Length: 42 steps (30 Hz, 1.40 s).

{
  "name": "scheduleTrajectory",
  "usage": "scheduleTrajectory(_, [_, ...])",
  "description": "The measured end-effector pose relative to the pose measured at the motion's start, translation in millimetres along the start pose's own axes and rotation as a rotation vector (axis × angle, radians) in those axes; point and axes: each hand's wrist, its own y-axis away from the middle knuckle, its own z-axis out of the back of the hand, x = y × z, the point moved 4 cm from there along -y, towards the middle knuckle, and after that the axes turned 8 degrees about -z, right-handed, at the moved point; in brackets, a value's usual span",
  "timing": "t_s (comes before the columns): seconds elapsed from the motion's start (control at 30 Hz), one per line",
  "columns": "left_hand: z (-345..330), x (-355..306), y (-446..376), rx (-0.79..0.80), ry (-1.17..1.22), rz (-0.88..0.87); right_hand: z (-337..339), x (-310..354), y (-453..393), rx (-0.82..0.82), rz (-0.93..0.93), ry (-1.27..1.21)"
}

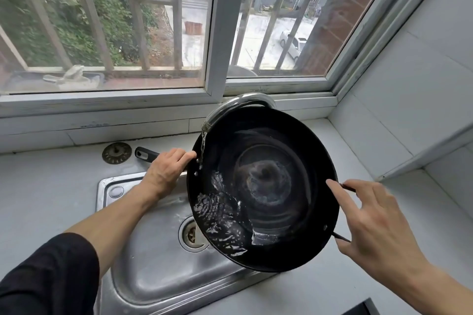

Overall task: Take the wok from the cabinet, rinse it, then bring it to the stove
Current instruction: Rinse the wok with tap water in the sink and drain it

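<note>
A pale grey countertop [46, 186] runs beneath the window and turns along the tiled wall toward three o'clock. A stainless steel sink [158, 271] is set into it, reaching from the centre toward six o'clock, wet inside, with a round drain [190, 235] in its floor. At ten o'clock from the drain, a round metal strainer plug [117, 152] lies flat on the counter near the back wall. Just beside it, at its three o'clock, the looped end of a black handle [146, 154] rests above the counter. A dark object's corner [363, 308] shows at five o'clock.
</note>
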Motion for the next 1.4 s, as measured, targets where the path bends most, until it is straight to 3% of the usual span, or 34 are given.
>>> scheduleTrajectory(0.53, [23.2,12.2,30.4,0.056,-0.123,-0.063,-32.4,6.8,-5.4,0.089,0.016,-0.04])
scheduleTrajectory(0.9, [65.0,11.8,103.7,0.109,-0.193,-0.053,-60.6,25.2,-24.1,0.212,0.185,-0.067])
scheduleTrajectory(1.4, [112.0,-7.7,190.6,0.145,-0.164,0.095,-100.0,57.9,-37.5,0.35,0.526,-0.161])
